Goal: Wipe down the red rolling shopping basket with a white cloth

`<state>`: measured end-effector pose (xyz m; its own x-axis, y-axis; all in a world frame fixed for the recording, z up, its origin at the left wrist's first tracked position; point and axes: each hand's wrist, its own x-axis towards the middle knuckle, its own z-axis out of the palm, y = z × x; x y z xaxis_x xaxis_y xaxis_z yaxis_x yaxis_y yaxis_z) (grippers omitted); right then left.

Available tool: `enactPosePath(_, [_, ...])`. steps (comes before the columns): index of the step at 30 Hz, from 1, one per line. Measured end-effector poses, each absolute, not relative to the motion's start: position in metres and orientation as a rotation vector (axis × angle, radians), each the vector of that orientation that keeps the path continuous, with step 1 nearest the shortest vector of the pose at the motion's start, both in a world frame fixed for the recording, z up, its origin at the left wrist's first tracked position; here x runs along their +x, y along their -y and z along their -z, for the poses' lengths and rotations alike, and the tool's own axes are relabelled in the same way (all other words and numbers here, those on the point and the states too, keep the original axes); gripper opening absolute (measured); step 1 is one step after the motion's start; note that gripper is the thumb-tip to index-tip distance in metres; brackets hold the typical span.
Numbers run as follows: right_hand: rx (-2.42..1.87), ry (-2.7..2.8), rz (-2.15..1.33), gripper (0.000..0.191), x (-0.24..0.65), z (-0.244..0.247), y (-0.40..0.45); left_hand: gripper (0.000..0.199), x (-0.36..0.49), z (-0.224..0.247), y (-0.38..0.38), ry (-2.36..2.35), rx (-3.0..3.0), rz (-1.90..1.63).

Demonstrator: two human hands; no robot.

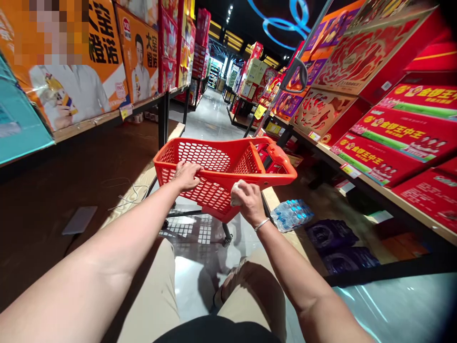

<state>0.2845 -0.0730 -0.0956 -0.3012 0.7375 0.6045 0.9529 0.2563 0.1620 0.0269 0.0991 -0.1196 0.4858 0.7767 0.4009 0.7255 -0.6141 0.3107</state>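
Partly hidden, a white wad (235, 194) fills the closed right hand (250, 200); whether the left hand (186, 175) grips the cart (217, 193) is unclear.

Glossy grey floor (213, 114), blue ring lights (300, 19)

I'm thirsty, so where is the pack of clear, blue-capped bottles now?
The clear, blue-capped bottle pack sits low on the right in the head view, between the red plastic shopping cart and the dark purple wrapped packs.
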Motion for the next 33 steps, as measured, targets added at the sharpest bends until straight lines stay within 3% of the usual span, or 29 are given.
enactPosePath(4, [-1.610, 1.874, 0.820, 0.033, 0.314, 0.032, 0.077, 0.038, 0.019, 0.121, -0.100, -1.344, 2.618, -0.814])
enactPosePath(9, [-1.992, 1.614, 0.696, 0.044, 0.366, -0.022, 0.081, 0.033, 0.010, 0.121, -0.099, -1.410, 2.613, -0.801])
enactPosePath(13, [-1.997, 1.579, 0.570, 0.049, 0.339, -0.011, 0.075, 0.036, 0.029, 0.111, -0.084, -1.514, 2.565, -0.741])
enactPosePath(18, [-1.971, 1.869, 0.601, 0.049, 0.254, 0.019, 0.052, 0.059, 0.086, 0.095, -0.050, -1.083, 2.690, -0.773])
enactPosePath(21, [-1.896, 2.122, 0.588, 0.048, 0.232, 0.023, 0.044, 0.059, 0.104, 0.091, -0.039, -1.140, 2.615, -0.803])
enactPosePath(28, [-1.833, 1.994, 0.692, 0.039, 0.314, -0.014, 0.080, 0.051, 0.087, 0.091, -0.057, -1.205, 2.619, -0.807])
enactPosePath(33, [-1.538, 1.746, 0.516, 0.039, 0.358, -0.013, 0.082, 0.058, 0.083, 0.080, -0.062, -1.263, 2.570, -0.670])
